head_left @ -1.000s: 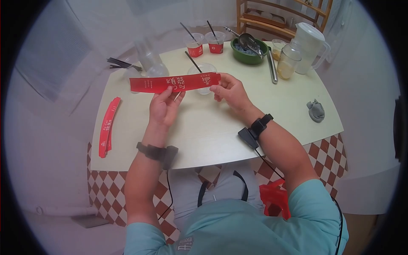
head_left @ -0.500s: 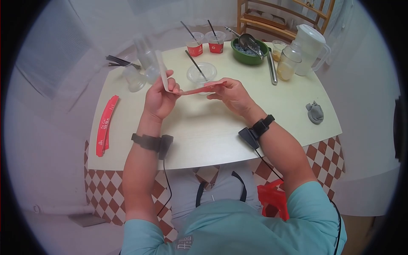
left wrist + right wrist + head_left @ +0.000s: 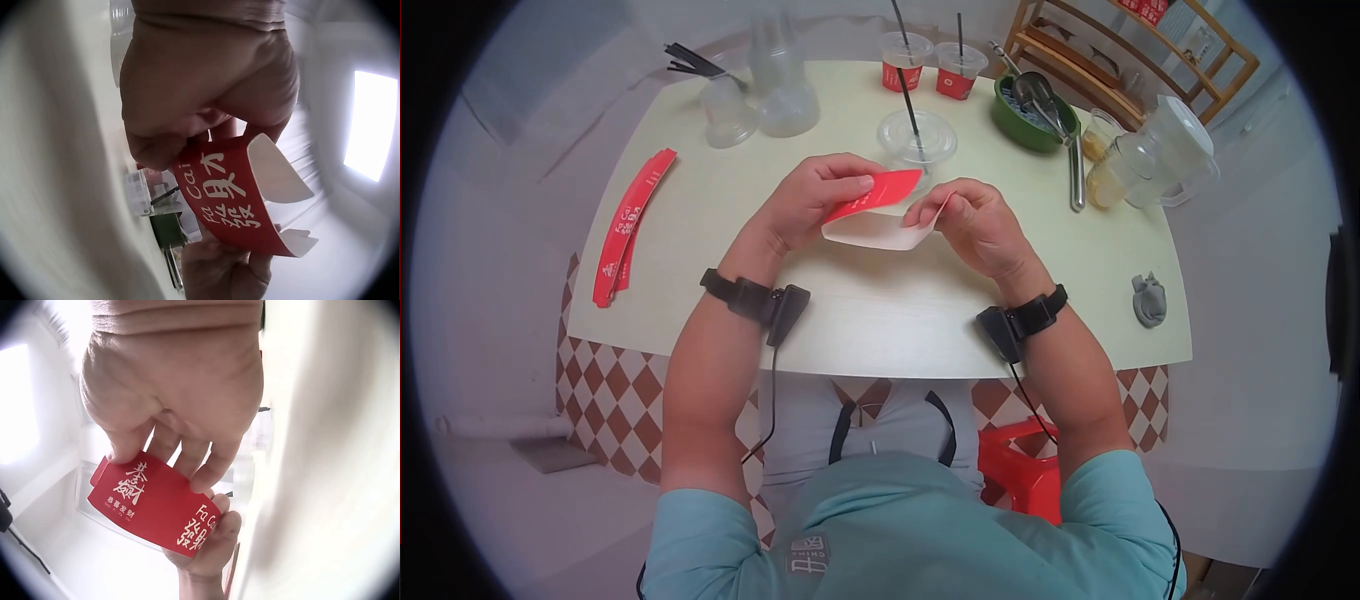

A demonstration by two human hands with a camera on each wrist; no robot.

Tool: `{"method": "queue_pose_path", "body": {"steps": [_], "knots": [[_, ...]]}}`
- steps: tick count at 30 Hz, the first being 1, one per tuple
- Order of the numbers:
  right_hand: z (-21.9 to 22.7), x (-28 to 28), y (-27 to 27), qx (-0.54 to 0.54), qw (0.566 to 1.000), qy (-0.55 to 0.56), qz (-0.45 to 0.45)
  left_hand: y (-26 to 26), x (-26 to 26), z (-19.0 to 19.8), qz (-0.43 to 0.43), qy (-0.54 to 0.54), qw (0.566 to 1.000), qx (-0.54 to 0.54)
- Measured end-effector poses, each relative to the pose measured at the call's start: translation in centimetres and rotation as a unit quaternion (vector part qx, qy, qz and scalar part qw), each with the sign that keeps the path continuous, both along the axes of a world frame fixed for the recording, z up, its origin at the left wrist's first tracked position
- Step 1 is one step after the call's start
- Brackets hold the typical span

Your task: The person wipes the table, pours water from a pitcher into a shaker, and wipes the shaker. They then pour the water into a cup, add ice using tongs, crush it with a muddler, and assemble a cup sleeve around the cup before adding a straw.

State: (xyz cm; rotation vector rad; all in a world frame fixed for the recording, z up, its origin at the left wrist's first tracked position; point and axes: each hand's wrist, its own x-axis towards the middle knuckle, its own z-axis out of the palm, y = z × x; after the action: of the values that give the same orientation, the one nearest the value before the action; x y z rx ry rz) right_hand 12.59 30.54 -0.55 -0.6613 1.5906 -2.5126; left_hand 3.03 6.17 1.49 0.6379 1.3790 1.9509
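Both hands hold a red paper cup sleeve with white lettering, bent into an open curve above the table. My left hand pinches one end, thumb on the printed face. At the other end, thumb and fingers of my right hand grip the sleeve. Its white inner side shows toward me in the head view. In the left wrist view the sleeve has its two ends standing apart. The right wrist view shows the sleeve's printed face. Just beyond the hands stands a clear plastic cup with a black straw.
More flat red sleeves lie at the left. Behind are stacked clear cups, black straws and two sleeved drinks. A green basin with tongs, a pitcher and a grey cloth are at the right.
The sleeve went from flat and outstretched to folded, then to a curve with its ends brought nearer each other. The hands have moved closer together. The head view has shifted.
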Motion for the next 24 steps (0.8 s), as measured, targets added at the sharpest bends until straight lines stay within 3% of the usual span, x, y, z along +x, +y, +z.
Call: {"method": "queue_pose_path", "body": {"steps": [5,8,10,16,24], "knots": [[-0.5,0.0,-0.3,0.003,1.0,-0.01,-0.012,0.1,-0.3,-0.2,0.018,0.078,0.992,-0.093],[-0.4,0.1,-0.2,0.073,0.996,-0.033,-0.04,0.2,-0.1,-0.4,0.02,0.07,0.995,-0.062],[0.1,0.2,-0.8,0.213,0.971,-0.055,-0.093,0.1,-0.1,-0.4,0.005,0.065,0.997,-0.045],[0.6,0.6,-1.6,0.293,0.943,-0.099,-0.126,0.1,0.6,0.2,-0.048,0.093,0.994,-0.043],[0.6,0.7,-1.7,0.277,0.95,-0.08,-0.119,0.0,0.1,-0.4,-0.028,0.13,0.988,-0.077]]}}
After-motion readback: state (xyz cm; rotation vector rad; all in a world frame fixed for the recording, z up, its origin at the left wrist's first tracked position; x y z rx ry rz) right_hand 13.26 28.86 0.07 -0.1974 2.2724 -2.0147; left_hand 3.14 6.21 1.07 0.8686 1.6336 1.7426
